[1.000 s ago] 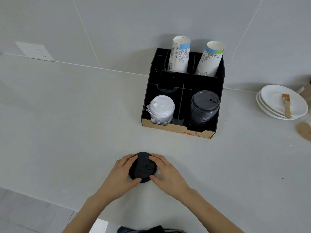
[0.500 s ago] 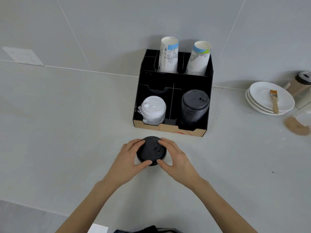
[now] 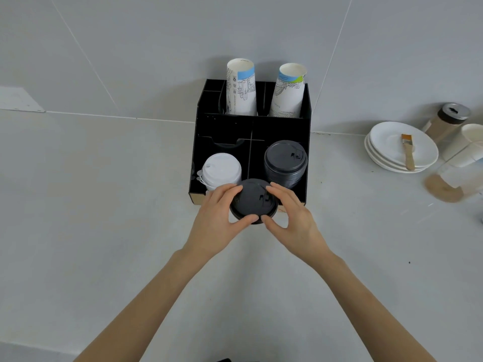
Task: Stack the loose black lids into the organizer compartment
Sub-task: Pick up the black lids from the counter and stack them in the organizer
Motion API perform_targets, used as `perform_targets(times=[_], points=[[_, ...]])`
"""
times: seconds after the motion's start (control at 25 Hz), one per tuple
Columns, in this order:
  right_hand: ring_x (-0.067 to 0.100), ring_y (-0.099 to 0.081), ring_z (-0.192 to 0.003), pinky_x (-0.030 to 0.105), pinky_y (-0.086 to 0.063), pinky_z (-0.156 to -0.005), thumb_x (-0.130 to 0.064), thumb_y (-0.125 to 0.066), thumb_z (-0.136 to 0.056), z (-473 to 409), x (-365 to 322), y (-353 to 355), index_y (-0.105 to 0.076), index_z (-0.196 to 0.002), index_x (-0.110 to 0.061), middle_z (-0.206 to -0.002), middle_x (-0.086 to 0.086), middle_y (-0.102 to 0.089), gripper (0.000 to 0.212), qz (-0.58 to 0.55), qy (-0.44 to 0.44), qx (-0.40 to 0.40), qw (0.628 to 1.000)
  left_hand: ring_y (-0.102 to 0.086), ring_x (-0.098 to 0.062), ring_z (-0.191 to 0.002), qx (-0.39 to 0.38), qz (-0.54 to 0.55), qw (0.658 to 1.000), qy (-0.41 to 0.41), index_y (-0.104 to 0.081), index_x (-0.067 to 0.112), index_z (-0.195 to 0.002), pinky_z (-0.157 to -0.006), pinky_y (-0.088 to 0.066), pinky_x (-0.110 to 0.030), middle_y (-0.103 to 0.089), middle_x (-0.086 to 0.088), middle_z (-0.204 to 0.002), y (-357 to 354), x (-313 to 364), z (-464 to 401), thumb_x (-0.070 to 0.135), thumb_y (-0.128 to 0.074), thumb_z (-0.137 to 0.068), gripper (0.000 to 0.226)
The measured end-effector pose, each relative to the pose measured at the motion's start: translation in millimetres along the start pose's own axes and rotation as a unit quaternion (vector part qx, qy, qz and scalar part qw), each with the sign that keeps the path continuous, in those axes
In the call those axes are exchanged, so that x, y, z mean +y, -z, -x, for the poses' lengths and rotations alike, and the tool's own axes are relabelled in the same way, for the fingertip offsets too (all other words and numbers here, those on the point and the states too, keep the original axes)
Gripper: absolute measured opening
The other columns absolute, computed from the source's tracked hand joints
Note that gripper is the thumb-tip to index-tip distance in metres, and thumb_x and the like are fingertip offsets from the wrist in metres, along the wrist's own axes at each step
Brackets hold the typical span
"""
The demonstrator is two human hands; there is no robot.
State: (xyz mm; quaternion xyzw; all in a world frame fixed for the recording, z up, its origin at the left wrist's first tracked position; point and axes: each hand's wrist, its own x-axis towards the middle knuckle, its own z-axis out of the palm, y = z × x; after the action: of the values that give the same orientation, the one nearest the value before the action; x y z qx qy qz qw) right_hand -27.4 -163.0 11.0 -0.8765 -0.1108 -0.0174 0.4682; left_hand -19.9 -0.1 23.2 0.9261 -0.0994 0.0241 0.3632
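Holding black lids (image 3: pixel 253 201), apparently several, before organizer (image 3: pixel 251 126).

L hand (image 3: pixel 217 218) and R hand (image 3: pixel 292 220): both bare, no gloves, rings or watch. Nails short, no polish visible. Forearms bare right down to frame bottom, no sleeves in view. No wristbands, no marks seen. Small dark patch at bottom edge btwn the arms, poss. clothing, too little showing to tell.
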Motion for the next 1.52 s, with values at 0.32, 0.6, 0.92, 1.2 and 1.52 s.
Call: perform_targets(times=[0.32,0.6,0.92,1.2,1.52], points=[[0.007,-0.038,-0.120,-0.011,-0.018,-0.089,-0.008,-0.062,-0.080,-38,2,38,-0.043,-0.125,-0.012,-0.137,0.006,-0.043,0.050,0.035,0.014,0.058,0.998,-0.036,-0.021,-0.123,0.005,-0.004,1.000,-0.028,-0.040,0.013,-0.127,-0.095,-0.023,-0.019,-0.043,-0.004,-0.135,-3,26,-53,0.033,-0.065,-0.076,0.061],[0.017,-0.041,-0.124,-0.013,-0.017,-0.086,-0.010,-0.062,-0.080,-60,17,52,-0.042,-0.125,-0.013,-0.137,0.007,-0.042,0.049,0.047,-0.005,0.082,0.995,-0.034,-0.023,-0.126,-0.015,-0.018,0.999,-0.038,-0.038,0.011,-0.129,-0.102,-0.029,-0.028,-0.041,-0.006,-0.139,-17,34,-89,0.033,-0.063,-0.078,0.061],[0.017,-0.041,-0.123,-0.013,-0.017,-0.085,-0.010,-0.063,-0.080,-76,39,53,-0.041,-0.126,-0.012,-0.137,0.008,-0.042,0.051,0.048,-0.027,0.085,0.995,-0.029,-0.022,-0.129,-0.047,-0.016,0.998,-0.023,-0.035,0.014,-0.131,-0.106,-0.027,-0.031,-0.036,-0.003,-0.142,-35,30,-111,0.033,-0.063,-0.078,0.062],[0.003,-0.036,-0.114,-0.012,-0.019,-0.086,-0.009,-0.063,-0.080,-75,48,48,-0.042,-0.125,-0.011,-0.137,0.008,-0.042,0.050,0.027,-0.035,0.088,0.995,-0.028,-0.023,-0.129,-0.053,-0.011,0.998,-0.017,-0.035,0.013,-0.131,-0.107,-0.027,-0.034,-0.035,-0.005,-0.143,-43,26,-112,0.032,-0.062,-0.079,0.062],[0.006,-0.039,-0.118,-0.012,-0.019,-0.087,-0.011,-0.063,-0.080,-70,49,47,-0.042,-0.125,-0.013,-0.138,0.007,-0.041,0.050,0.034,-0.036,0.091,0.995,-0.027,-0.025,-0.130,-0.057,-0.017,0.998,-0.022,-0.034,0.012,-0.132,-0.107,-0.028,-0.036,-0.034,-0.006,-0.144,-44,27,-109,0.030,-0.063,-0.078,0.063]])
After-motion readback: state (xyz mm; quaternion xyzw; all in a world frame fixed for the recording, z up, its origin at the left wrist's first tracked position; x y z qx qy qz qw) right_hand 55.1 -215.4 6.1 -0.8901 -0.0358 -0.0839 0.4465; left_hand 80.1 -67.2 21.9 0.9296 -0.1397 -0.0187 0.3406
